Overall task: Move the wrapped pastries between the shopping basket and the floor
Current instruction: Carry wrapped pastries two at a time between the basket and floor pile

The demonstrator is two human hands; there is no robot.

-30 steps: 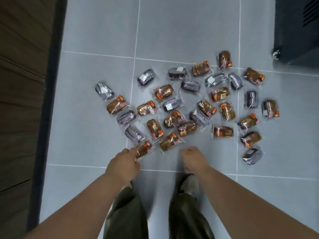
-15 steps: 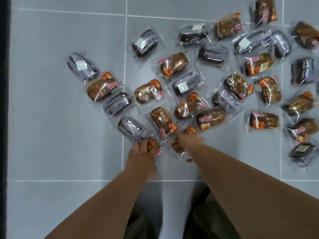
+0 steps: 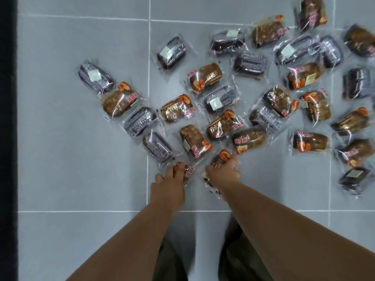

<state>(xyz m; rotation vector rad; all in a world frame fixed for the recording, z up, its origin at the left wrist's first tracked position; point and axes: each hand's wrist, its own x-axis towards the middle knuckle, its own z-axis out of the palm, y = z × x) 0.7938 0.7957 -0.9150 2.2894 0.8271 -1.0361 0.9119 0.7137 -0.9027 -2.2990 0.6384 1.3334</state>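
Grey floor tiles (image 3: 81, 179) with thin white lines fill the view, and a dark strip (image 3: 8, 138) runs down the left edge. Many brown and dark pastries in shiny clear wrappers (image 3: 223, 124) lie spread over the middle and upper right of the frame, some touching. At the lower middle, the left hand (image 3: 168, 189) curls its fingers onto a red-label pastry pack (image 3: 187, 172) at the near edge of the pile. Just beside it, the right hand (image 3: 222, 173) grips a brown wrapped pastry with an orange mark (image 3: 220, 157), fingers bent round it. Green trousers (image 3: 170, 260) show at the bottom.
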